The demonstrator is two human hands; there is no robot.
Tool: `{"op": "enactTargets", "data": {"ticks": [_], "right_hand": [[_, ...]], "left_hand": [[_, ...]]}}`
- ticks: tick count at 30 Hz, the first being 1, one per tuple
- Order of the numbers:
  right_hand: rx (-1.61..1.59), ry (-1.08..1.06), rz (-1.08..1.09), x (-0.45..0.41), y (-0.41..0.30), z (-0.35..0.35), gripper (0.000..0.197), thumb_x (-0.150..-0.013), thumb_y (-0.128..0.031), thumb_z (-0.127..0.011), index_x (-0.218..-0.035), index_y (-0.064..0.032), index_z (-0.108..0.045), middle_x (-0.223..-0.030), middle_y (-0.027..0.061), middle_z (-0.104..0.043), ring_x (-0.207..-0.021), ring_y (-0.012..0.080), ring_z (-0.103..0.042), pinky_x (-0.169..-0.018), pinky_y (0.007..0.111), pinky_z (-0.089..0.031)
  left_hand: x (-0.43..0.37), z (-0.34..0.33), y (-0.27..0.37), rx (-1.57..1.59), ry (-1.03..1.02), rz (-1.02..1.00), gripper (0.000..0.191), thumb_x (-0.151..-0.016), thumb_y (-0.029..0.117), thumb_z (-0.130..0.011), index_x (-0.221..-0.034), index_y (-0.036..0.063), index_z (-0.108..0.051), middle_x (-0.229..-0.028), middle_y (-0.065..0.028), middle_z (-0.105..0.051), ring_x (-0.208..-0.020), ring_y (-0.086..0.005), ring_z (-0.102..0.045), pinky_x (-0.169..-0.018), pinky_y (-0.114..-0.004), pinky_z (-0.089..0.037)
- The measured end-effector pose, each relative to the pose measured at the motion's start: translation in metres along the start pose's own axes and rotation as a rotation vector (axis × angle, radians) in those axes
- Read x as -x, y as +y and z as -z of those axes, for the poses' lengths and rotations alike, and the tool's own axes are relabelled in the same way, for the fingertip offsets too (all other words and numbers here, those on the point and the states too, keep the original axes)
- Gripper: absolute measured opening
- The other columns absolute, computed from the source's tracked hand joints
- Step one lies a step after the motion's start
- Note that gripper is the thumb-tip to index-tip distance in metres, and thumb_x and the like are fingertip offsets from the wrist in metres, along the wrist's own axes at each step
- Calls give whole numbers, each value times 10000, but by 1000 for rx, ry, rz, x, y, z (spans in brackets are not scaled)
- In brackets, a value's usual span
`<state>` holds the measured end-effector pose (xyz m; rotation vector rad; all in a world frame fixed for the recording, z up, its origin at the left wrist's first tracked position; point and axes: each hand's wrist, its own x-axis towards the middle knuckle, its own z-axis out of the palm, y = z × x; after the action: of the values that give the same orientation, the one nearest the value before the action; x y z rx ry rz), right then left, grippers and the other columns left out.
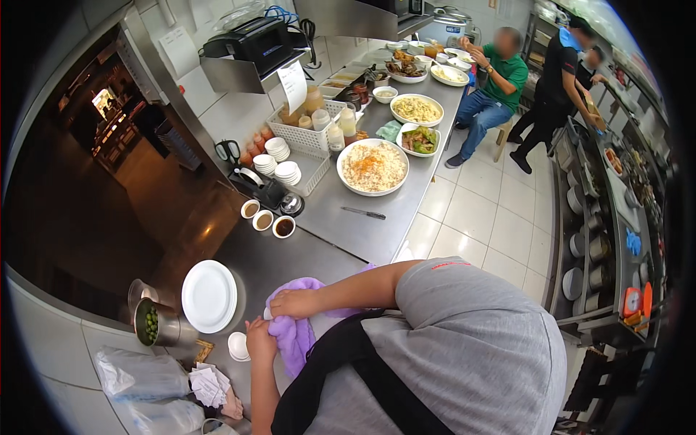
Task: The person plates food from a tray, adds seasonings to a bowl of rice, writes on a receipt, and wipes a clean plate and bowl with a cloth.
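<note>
Both my hands are at a purple towel [293,342] bunched close to my black apron. My right hand [293,303] presses on the towel from above. My left hand [261,338] grips its near side, fingertips pointing up. A sliver of a white dish [267,314] shows between the hands; the towel and fingers hide the rest. Small white sauce dishes [238,346] stand just beyond my left hand. Farther off, a stack of white oval plates [209,296] lies on the steel counter [255,253].
Three sauce cups [263,220] and a pen [363,212] lie up the counter, near a large bowl of rice [373,167]. A steel pot of green citrus fruit [154,323], plastic bags [141,375] and paper slips [209,385] are at lower left. A seated person [500,70] eats behind.
</note>
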<state>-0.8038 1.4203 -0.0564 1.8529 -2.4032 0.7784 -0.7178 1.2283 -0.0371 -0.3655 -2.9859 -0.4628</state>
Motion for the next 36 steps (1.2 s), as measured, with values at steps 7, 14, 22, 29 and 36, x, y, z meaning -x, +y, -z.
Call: {"op": "enactTargets", "data": {"ticks": [7, 14, 22, 29, 36], "right_hand": [[58, 378, -197, -1, -59, 48, 719, -639, -84, -737, -1302, -186, -476, -1313, 132, -425, -1194, 351, -458, -1046, 477, -352], [-210, 270, -3, -22, -24, 40, 646, -635, -123, -742, -1231, -128, -492, -1199, 131, -495, -1011, 353, -554, -791, 435, -493], [-269, 319, -97, -46, -40, 25, 566, -697, -211, -704, -1213, -109, -496, -1195, 122, -526, -1025, 320, -573, -809, 467, -480], [338, -171, -108, -22, -30, -25, 725, -789, -352, -611, -1408, -69, -363, -1506, 148, -283, -1399, 289, -257, -1064, 567, -267], [404, -107, -53, -18, -20, -46, 511, -892, -218, -428, -1373, -46, -419, -1451, 179, -377, -1299, 299, -431, -1053, 556, -288]], "left_hand": [[-11, 25, 28, 1488, 187, 576, 243, -947, 144, -498, -1116, -2, -592, -1044, -123, -651, -997, -233, -627, -805, -373, -547], [5, 45, 42, 1658, 0, 698, 256, -964, 156, -452, -1163, 27, -549, -1054, -107, -629, -945, -200, -639, -743, -336, -569], [43, 51, 6, 1030, 472, 395, 136, -880, -3, -540, -994, 14, -612, -921, -66, -652, -869, -199, -634, -763, -323, -514], [67, 30, -16, 40, 375, 237, 125, -797, -2, -581, -909, 20, -632, -857, -129, -624, -876, -296, -607, -854, -412, -456], [57, 31, 14, -358, 549, 108, 214, -807, 14, -577, -1014, 42, -623, -1128, -158, -583, -1060, -327, -554, -936, -456, -419]]}}
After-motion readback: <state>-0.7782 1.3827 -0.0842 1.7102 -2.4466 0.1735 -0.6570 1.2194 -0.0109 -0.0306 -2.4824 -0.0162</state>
